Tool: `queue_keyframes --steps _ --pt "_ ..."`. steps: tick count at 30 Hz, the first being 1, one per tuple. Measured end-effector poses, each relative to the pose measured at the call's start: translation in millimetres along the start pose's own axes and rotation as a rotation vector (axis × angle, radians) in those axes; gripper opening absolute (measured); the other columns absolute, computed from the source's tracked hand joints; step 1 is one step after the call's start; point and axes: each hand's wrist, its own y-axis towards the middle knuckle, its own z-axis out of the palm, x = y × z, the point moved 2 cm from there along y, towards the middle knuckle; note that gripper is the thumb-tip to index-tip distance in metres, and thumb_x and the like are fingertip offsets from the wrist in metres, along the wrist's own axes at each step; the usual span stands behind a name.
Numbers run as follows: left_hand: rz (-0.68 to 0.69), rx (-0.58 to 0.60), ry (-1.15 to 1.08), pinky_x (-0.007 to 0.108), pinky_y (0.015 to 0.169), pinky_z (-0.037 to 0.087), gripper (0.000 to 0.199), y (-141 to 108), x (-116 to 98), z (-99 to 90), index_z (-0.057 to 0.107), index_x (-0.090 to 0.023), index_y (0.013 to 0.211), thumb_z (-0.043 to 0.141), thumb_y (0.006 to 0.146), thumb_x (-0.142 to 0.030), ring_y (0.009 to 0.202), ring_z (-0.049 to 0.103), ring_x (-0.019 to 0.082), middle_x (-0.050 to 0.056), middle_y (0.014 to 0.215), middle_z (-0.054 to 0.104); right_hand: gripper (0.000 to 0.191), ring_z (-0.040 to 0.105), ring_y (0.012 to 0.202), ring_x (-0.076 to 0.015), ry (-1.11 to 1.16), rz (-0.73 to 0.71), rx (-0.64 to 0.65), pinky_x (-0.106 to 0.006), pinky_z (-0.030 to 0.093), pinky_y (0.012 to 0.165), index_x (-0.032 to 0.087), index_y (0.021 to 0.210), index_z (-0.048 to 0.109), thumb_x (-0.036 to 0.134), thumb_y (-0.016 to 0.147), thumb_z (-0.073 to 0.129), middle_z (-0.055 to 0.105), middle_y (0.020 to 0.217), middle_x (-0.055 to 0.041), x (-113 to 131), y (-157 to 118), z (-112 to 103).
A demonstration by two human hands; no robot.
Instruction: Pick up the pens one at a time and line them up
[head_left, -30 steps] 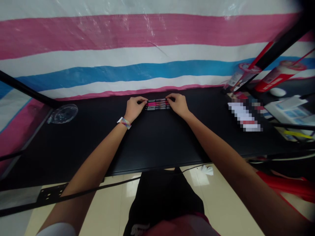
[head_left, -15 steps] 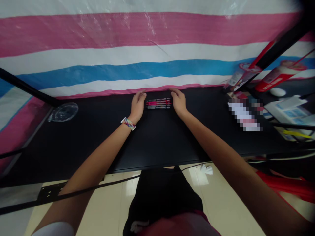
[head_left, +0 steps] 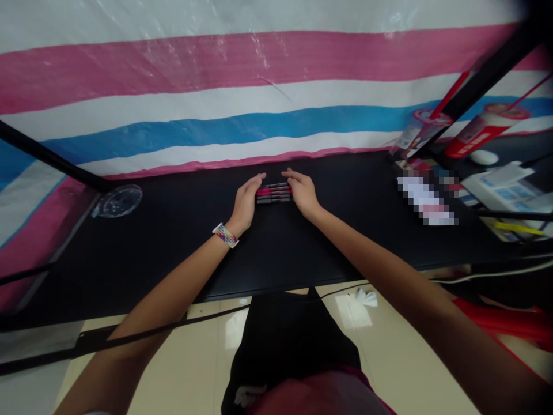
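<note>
Several pens (head_left: pixel 274 193) lie side by side in a neat row on the black tabletop (head_left: pixel 259 253). Some have pink-red parts, others look grey and black. My left hand (head_left: pixel 247 202), with a colourful woven band on its wrist, stands on edge at the left ends of the pens. Its fingers are stretched out toward the far side. Opposite it, my right hand (head_left: pixel 303 193) is at the right ends, its fingers also extended and slightly curved, hiding the pen tips there. Neither palm is wrapped round the pens.
A clear plastic lid (head_left: pixel 118 200) lies at the left. Two drink cups with red straws, one clear (head_left: pixel 417 135) and one red (head_left: pixel 481 135), stand at the back right near a white mouse (head_left: pixel 484 157). A striped sheet (head_left: pixel 242 124) hangs behind the table.
My hands have come closer together and now cover more of the pens' ends. The row sits slightly lower and further left in view. The camera has shifted a little.
</note>
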Motion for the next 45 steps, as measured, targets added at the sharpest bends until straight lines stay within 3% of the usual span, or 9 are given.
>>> queue_keyframes --steps 7,12,16,23,28,33,37,39,45 --pt "0.003 -0.01 -0.009 0.052 0.141 0.037 0.036 -44 -19 -0.4 0.085 -0.029 0.129 0.06 0.109 -0.045 0.157 0.061 0.029 0.005 0.151 0.077 0.038 0.055 0.162 -0.0353 -0.051 -0.048 0.13 -0.06 0.036 0.138 0.021 0.123 0.088 0.017 0.095 0.062 0.077 0.15 -0.0132 5 -42 -9" --pt "0.04 -0.021 0.066 0.048 0.14 0.037 0.04 -46 -36 -3.2 0.077 -0.032 0.144 0.06 0.109 -0.038 0.159 0.058 0.027 0.002 0.162 0.07 0.025 0.058 0.156 -0.0393 -0.301 -0.393 0.084 -0.069 0.04 0.133 0.024 0.111 0.085 0.018 0.095 0.067 0.078 0.143 -0.013 25 -65 -21" --pt "0.016 -0.072 0.139 0.048 0.133 0.043 0.032 -42 -36 -14.5 0.082 -0.027 0.128 0.062 0.106 -0.035 0.146 0.066 0.029 0.006 0.146 0.079 0.014 0.056 0.149 -0.0413 -0.533 -0.67 0.198 -0.066 0.049 0.127 0.023 0.104 0.083 0.02 0.097 0.071 0.073 0.135 -0.016 40 -86 -29" --pt "-0.051 -0.18 0.08 0.045 0.126 0.047 0.017 -40 -22 -21.4 0.079 -0.025 0.106 0.065 0.099 -0.032 0.131 0.069 0.028 0.006 0.122 0.08 0.016 0.05 0.154 -0.0432 -0.662 -0.825 0.349 -0.072 0.044 0.126 0.024 0.101 0.078 0.012 0.098 0.068 0.071 0.142 -0.0155 43 -95 -31" --pt "0.065 -0.115 0.23 0.047 0.126 0.048 0.017 -44 -30 -17.1 0.074 -0.027 0.112 0.066 0.097 -0.029 0.134 0.068 0.029 0.007 0.127 0.076 0.023 0.064 0.13 -0.0378 -0.63 -0.874 0.465 -0.066 0.049 0.12 0.028 0.102 0.078 0.012 0.102 0.062 0.079 0.11 -0.0093 49 -94 -32" --pt "0.217 -0.053 0.445 0.052 0.129 0.046 0.024 -53 -43 -13.1 0.07 -0.028 0.12 0.063 0.098 -0.022 0.143 0.065 0.031 0.009 0.137 0.073 0.025 0.07 0.113 -0.0328 -0.567 -0.848 0.459 -0.058 0.056 0.111 0.028 0.111 0.079 0.015 0.105 0.058 0.079 0.108 -0.0094 45 -93 -33" --pt "0.322 0.103 0.589 0.061 0.142 0.024 0.026 -57 -57 -9.9 0.07 -0.03 0.131 0.064 0.106 -0.032 0.16 0.053 0.034 0.007 0.142 0.076 0.025 0.074 0.116 -0.0324 -0.476 -0.788 0.341 -0.056 0.054 0.117 0.03 0.115 0.079 0.018 0.104 0.059 0.082 0.113 -0.0085 43 -85 -35" --pt "0.379 0.16 0.641 0.061 0.144 0.017 0.028 -56 -63 -8.6 0.072 -0.031 0.133 0.068 0.107 -0.039 0.156 0.057 0.034 0.005 0.134 0.08 0.022 0.075 0.115 -0.0325 -0.438 -0.741 0.256 -0.055 0.055 0.115 0.029 0.114 0.079 0.021 0.105 0.06 0.083 0.113 -0.0082 47 -76 -36" --pt "0.393 0.103 0.596 0.056 0.124 0.047 0.017 -18 -66 -9.5 0.084 -0.032 0.112 0.071 0.106 -0.04 0.122 0.071 0.033 0.005 0.113 0.085 0.023 0.078 0.106 -0.0289 -0.22 -0.63 0.189 -0.049 0.061 0.103 0.027 0.121 0.081 0.028 0.104 0.065 0.083 0.116 -0.0082 58 -32 -33"
